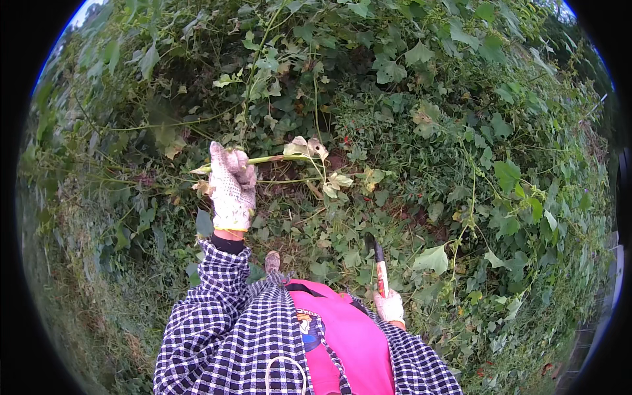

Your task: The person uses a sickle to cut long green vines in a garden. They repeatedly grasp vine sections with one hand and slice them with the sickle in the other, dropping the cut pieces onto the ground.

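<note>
My left hand (232,185), in a soiled white knit glove, is closed around a thick green plant stem (269,159) that lies crosswise, its pale end sticking out to the left of the fist. Withered leaves (306,147) hang from the stem's right part. Low at the right of my body, my right hand (389,306), gloved too, grips the handle (381,276) of a tool, red and white with a black upper part. The tool's dark head (370,241) points up into the leaves; its shape is not clear.
Dense climbing vines with broad leaves (390,69) rise in front and on both sides. Small red fruits (346,140) show among finer foliage. A long vine (472,197) hangs at the right. Low weeds cover the ground around my shoe (272,260).
</note>
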The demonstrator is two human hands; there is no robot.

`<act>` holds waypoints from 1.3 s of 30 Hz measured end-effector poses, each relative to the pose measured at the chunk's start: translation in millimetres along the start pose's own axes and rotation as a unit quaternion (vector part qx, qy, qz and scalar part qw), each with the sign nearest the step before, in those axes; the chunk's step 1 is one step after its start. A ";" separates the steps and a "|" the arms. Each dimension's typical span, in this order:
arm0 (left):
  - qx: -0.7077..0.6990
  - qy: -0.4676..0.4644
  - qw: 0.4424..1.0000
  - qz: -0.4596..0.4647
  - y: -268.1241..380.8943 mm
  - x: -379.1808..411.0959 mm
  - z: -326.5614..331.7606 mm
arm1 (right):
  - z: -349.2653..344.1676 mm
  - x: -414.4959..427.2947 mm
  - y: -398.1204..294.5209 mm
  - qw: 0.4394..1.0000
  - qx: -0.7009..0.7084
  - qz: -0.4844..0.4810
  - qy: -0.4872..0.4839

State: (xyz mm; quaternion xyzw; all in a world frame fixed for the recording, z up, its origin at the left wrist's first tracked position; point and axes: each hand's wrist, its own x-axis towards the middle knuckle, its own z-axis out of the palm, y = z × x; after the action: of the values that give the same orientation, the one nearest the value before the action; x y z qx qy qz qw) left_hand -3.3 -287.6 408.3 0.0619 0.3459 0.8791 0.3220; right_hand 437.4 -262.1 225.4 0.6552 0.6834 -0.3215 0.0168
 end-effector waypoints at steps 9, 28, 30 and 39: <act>0.035 -0.044 0.986 -0.159 -111.0 -24.0 -8.3 | -82.8 -25.5 -152.6 0.958 0.239 -0.148 0.052; 0.216 0.060 0.975 0.010 -99.6 -45.4 -52.8 | 16.0 -41.6 142.5 0.982 0.007 0.188 0.007; 0.616 -0.148 0.766 -0.112 -143.9 -69.2 -84.8 | 30.8 -32.5 135.5 0.983 0.078 0.166 -0.005; 0.770 -0.267 0.578 -0.045 -166.0 14.4 -118.4 | 51.2 -50.2 61.2 0.980 -0.034 0.172 -0.096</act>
State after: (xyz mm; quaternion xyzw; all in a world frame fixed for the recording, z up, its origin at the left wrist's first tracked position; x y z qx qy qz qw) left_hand 33.0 -254.3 209.8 0.5027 0.7934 0.2115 0.2702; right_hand 479.6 -334.2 181.6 0.7285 0.5659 -0.3517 0.1594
